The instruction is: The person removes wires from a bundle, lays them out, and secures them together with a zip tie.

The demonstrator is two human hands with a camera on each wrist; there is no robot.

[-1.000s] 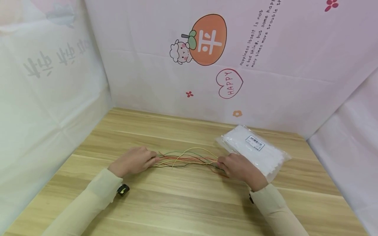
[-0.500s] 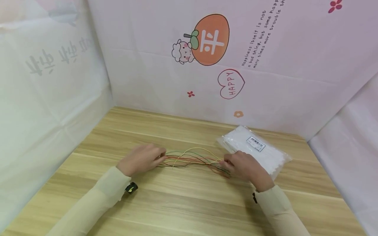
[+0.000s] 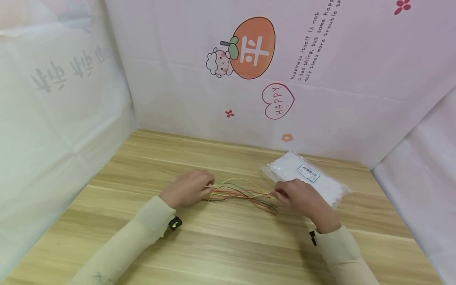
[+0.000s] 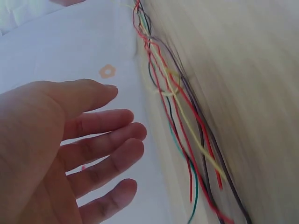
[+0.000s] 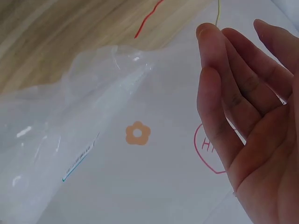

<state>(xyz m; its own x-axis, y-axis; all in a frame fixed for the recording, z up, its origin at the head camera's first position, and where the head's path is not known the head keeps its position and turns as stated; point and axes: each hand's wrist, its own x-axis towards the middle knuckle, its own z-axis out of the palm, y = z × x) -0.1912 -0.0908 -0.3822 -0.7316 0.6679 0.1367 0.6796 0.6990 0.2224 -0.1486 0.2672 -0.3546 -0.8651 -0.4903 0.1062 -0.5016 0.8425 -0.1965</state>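
A loose bundle of thin red, yellow, green and dark wires [image 3: 236, 194] lies across the wooden table between my hands. At its left end is my left hand [image 3: 189, 187]. The left wrist view shows this hand's fingers apart and relaxed, with nothing in them, beside the wires [image 4: 177, 102]. My right hand [image 3: 303, 202] hovers at the bundle's right end, fingers loosely bent. A yellow wire [image 5: 218, 11] runs to its fingertips in the right wrist view; whether they touch cannot be told. No wire shows gripped in the palm.
A clear plastic bag [image 3: 308, 178] of white contents with a barcode label lies just behind my right hand. White printed cloth [image 3: 199, 103] walls stand at the back and both sides of the wooden table [image 3: 228, 245].
My left hand has moved right along the wires and has come off them. The right hand has drawn slightly right and up. The wires' right ends now lie fanned out.
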